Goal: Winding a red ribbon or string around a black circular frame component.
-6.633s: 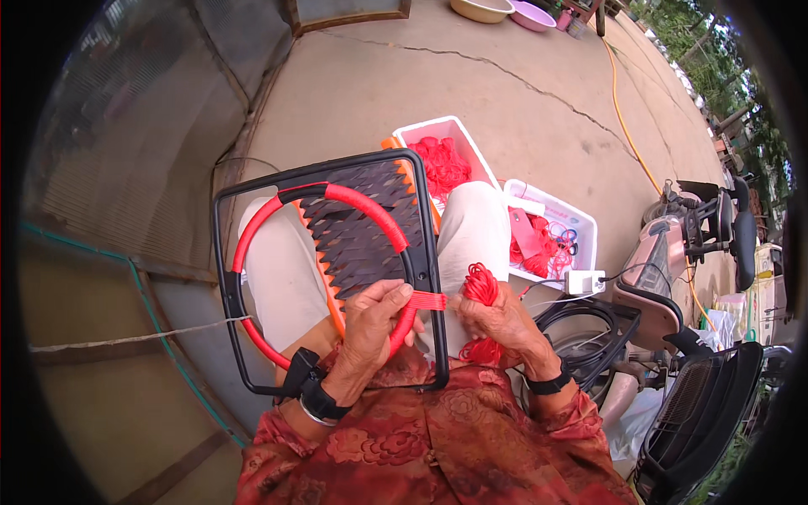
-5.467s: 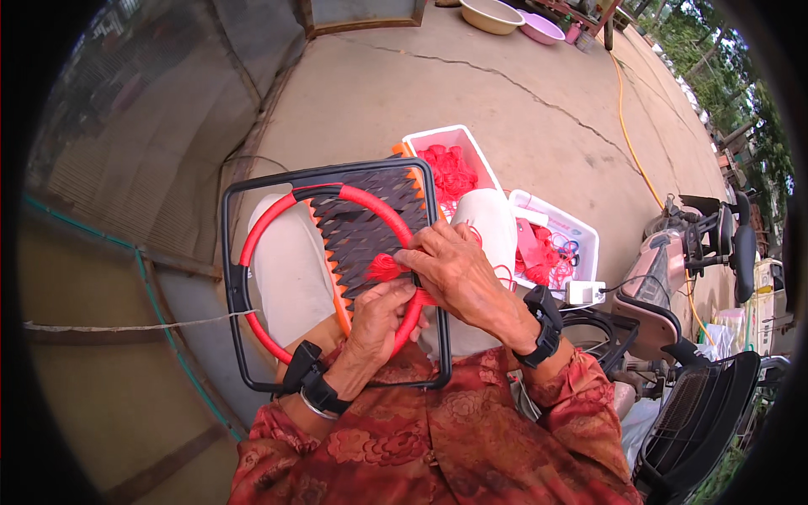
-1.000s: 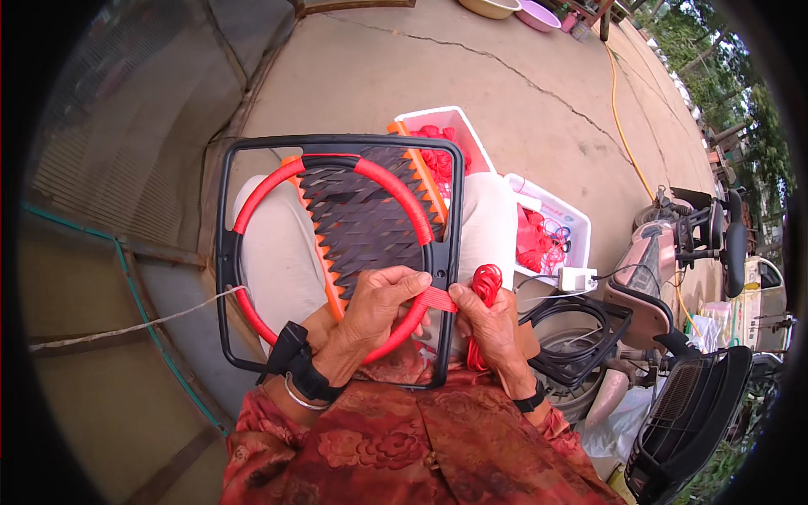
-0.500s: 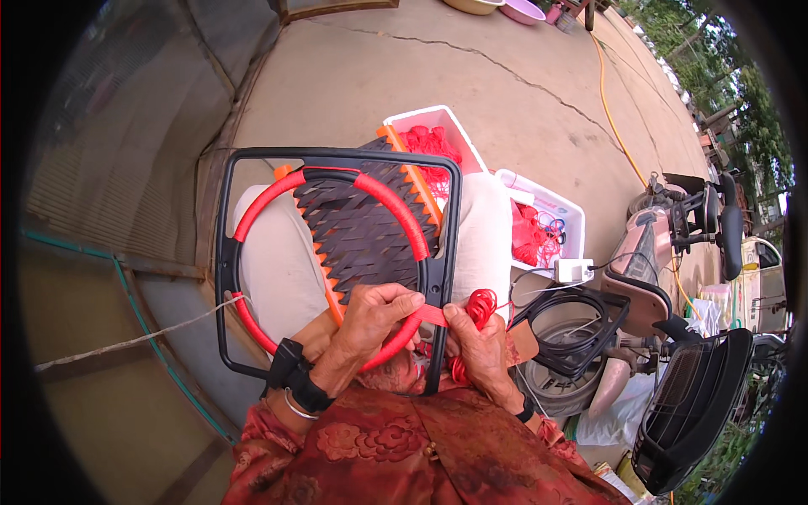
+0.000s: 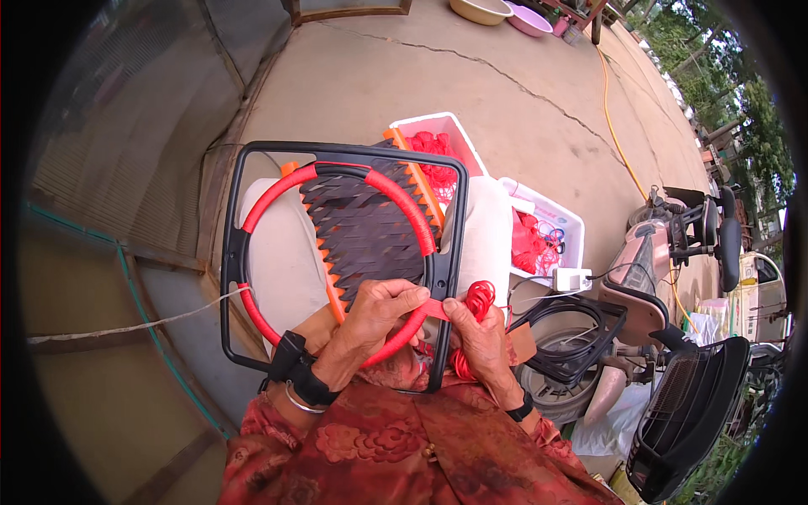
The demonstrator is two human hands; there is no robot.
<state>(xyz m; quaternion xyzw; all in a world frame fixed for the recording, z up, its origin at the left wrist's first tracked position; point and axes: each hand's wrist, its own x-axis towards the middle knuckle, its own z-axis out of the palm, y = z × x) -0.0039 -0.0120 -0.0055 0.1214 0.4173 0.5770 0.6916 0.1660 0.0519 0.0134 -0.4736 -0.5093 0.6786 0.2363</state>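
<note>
A black rectangular frame (image 5: 464,210) with a round ring (image 5: 402,200) inside it rests over my lap. Red cord is wound tightly round much of the ring, while black stretches show at its top and sides. My left hand (image 5: 367,318) is closed on the ring's lower right, thumb along the wrapping. From there a short flat band of red strands (image 5: 435,309) runs taut to my right hand (image 5: 483,343), which pinches it beside the frame's right bar. A looped bundle of red cord (image 5: 481,295) sits at my right hand; its fingers underneath are partly hidden.
Under the frame lies an orange-edged rack with dark woven strips (image 5: 362,236). Two white boxes of red cord (image 5: 448,135) (image 5: 579,227) stand beyond my knee. A pale string (image 5: 135,326) stretches left from the ring. Black frames (image 5: 581,324) and a scooter (image 5: 635,261) are at right.
The whole view has shifted slightly, the frame showing a little farther right. Both hands keep their hold, with the red strands still stretched between them.
</note>
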